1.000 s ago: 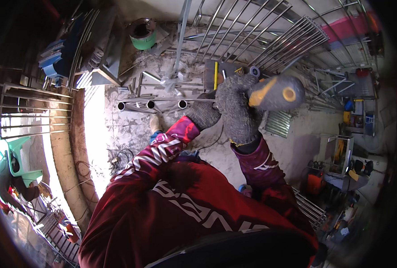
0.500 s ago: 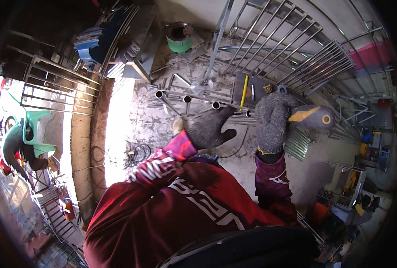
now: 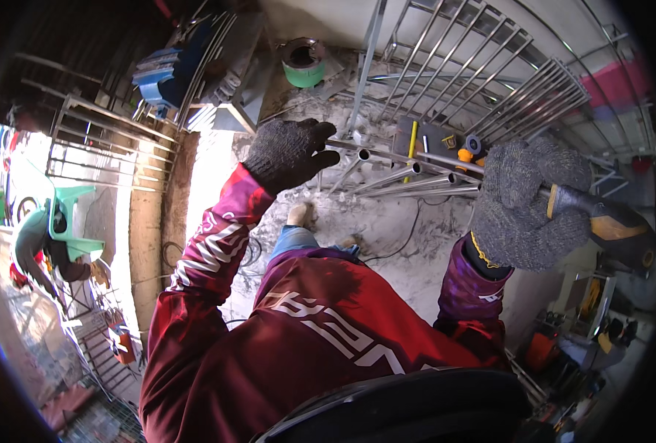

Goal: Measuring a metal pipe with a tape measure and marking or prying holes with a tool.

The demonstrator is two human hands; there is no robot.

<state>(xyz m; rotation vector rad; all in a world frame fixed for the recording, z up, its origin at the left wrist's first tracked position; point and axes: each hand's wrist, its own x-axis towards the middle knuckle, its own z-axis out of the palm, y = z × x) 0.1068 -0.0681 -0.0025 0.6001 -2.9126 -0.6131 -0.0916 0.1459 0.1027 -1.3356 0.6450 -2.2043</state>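
My left hand [image 3: 289, 156] wears a dark grey knitted glove. Its thumb and fingers are around the left end of a shiny metal bar, part of a frame of metal tubes [image 3: 394, 176] whose round ends face me. Beyond the bar's other end, my right hand [image 3: 531, 203], in a matching glove, is closed on a hand tool [image 3: 608, 227] with a thick grey and orange handle. A bit of its shaft shows by the glove; its head is hidden. Behind the bar, near my right hand, lies a dark disc-shaped thing [image 3: 473, 144] with an orange part.
A yellow bar [image 3: 412, 139] lies on a dark plate behind the tubes. Metal railings [image 3: 446, 63] lean at the back right. A green round container [image 3: 303, 75] and a blue vise [image 3: 158, 81] stand at the back left. Near a green chair [image 3: 77, 221], another person shows at far left.
My left hand has moved left and away from me onto the bar's end. The tube frame has shifted right. My right hand has moved right and closer with the tool.
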